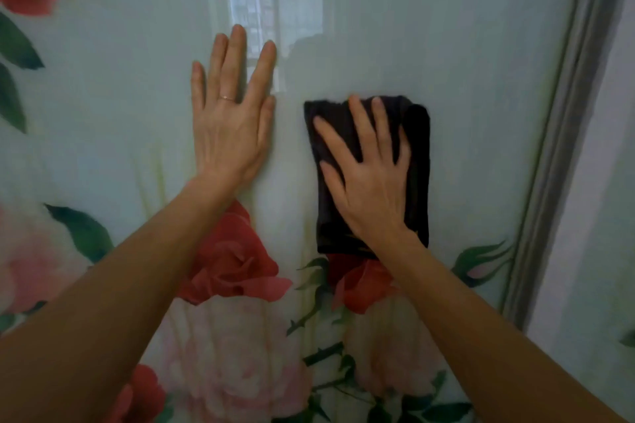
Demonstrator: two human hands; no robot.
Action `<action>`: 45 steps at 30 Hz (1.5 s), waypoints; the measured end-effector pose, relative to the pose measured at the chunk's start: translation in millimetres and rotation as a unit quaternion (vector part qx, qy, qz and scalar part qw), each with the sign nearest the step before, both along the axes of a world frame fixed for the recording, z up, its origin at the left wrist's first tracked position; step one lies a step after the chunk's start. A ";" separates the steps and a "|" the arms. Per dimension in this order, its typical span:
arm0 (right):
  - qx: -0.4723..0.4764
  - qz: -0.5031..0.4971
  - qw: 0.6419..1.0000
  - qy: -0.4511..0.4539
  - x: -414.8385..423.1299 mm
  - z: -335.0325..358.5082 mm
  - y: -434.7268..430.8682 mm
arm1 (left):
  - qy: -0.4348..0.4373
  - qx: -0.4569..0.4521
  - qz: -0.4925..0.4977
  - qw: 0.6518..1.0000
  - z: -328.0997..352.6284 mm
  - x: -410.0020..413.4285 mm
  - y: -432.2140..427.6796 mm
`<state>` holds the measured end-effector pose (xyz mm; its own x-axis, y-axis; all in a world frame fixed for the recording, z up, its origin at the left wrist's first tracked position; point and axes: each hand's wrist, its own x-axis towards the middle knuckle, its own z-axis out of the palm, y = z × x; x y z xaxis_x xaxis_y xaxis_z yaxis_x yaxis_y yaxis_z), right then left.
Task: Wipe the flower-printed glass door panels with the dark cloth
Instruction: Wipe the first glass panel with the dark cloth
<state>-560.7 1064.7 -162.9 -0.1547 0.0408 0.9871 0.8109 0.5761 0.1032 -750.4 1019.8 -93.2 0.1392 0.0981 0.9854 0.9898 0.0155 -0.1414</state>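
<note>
A glossy pale glass door panel (481, 79) printed with red and pink roses fills the view. My right hand (367, 178) lies flat with spread fingers on a folded dark cloth (417, 161), pressing it against the glass just above a red rose. My left hand (230, 124), wearing a thin ring, rests flat on the bare glass to the left of the cloth, fingers straight and pointing up.
A grey metal frame (556, 154) runs down the panel's right edge, with another pale panel (598, 216) beyond it. A window and a dark figure reflect in the glass above my hands.
</note>
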 end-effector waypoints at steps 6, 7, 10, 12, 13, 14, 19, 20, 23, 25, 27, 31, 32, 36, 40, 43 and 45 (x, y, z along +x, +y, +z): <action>0.029 -0.035 0.999 0.025 -24.7 -8.7 -1.7 | -0.003 0.011 -0.010 1.000 -3.7 -1.9 3.7; 0.037 -0.024 0.999 -0.010 -26.5 -21.0 -3.1 | -0.006 0.014 -0.011 1.000 -4.9 -2.0 4.1; 0.050 0.001 0.991 -0.122 -26.3 -57.1 -6.6 | -0.020 0.013 -0.016 1.000 -9.0 -1.2 4.4; 0.050 0.013 0.986 -0.159 -21.9 -65.7 -6.7 | -0.019 0.010 -0.016 1.000 -13.2 -0.8 3.3; 0.048 0.020 0.985 -0.166 -20.7 -65.4 -6.7 | -0.015 0.006 -0.016 1.000 -15.1 -1.9 1.8; 0.047 0.024 0.985 -0.163 -18.9 -63.5 -6.7 | -0.012 0.001 -0.018 1.000 -16.3 -3.0 0.7; 0.066 0.028 0.997 -0.026 -12.5 -19.6 0.4 | -0.013 0.011 -0.009 1.000 -18.8 -3.1 -0.6; 0.067 0.029 0.997 0.007 -12.1 -8.6 1.6 | -0.012 0.013 -0.005 1.000 -19.4 -2.8 0.0; 0.084 0.020 0.994 0.061 -18.6 7.2 5.2 | -0.014 0.021 0.007 1.000 -20.0 -3.3 2.2; 0.095 0.007 0.995 0.042 -24.6 -6.1 4.2 | -0.015 0.023 0.003 1.000 -19.7 -3.1 2.0; 0.098 0.020 0.994 -0.033 -28.4 -32.9 -0.6 | -0.013 0.024 -0.006 1.000 -19.2 -3.1 1.5; 0.097 0.072 0.971 -0.205 -26.5 -80.6 -7.6 | -0.007 0.030 -0.021 0.999 -19.7 -6.2 0.2; 0.092 0.075 0.970 -0.211 -24.9 -82.5 -7.4 | 0.000 0.033 -0.022 0.999 -20.0 -7.6 0.0; 0.069 0.032 0.997 -0.025 -34.1 -46.5 -4.3 | 0.040 0.054 -0.029 0.997 -12.7 -19.3 -0.9; 0.042 -0.017 0.987 0.157 -63.7 -13.5 -6.3 | 0.048 0.067 -0.042 0.996 -6.5 -29.0 -1.9; 0.039 -0.030 0.989 0.138 -94.9 -26.2 -18.0 | 0.028 0.073 -0.047 0.996 0.8 -44.9 -5.5; 0.043 -0.015 0.997 0.054 -111.8 -43.6 -27.5 | 0.029 0.067 -0.047 0.996 3.3 -54.5 -8.7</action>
<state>-672.5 1037.3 -206.5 -0.0473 -0.0425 0.9980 0.8363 0.5447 0.0628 -804.9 1011.1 -89.9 0.1985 -0.0509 0.9788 0.9781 -0.0542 -0.2012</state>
